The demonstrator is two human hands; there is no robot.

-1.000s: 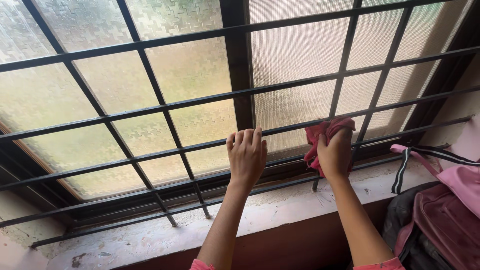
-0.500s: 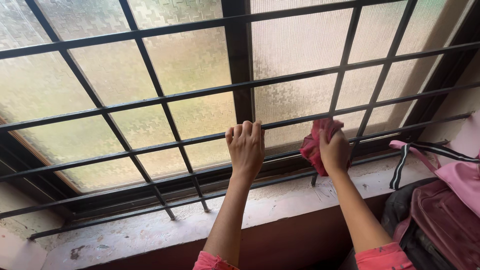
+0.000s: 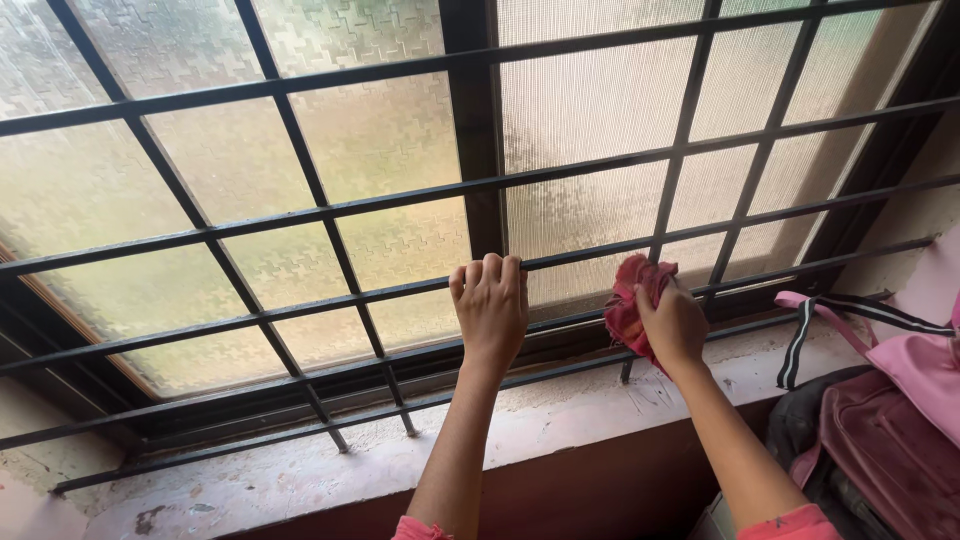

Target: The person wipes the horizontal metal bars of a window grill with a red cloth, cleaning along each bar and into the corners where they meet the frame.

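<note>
My left hand is curled over a horizontal bar of the black metal window grille, fingers hooked on top of it. My right hand holds a crumpled red cloth pressed against a lower bar of the grille, just right of the thick central window post. Behind the grille is frosted patterned glass. Both forearms reach up from the bottom of the view, with pink sleeves at the elbows.
A dusty, worn pinkish window sill runs below the grille. At the right, a pink bag with a black-and-white striped strap leans by the sill. The dark window frame edges the glass.
My right hand with the red cloth has shifted slightly down and left along the bar. My left hand keeps its grip on the bar. The view has drifted a little.
</note>
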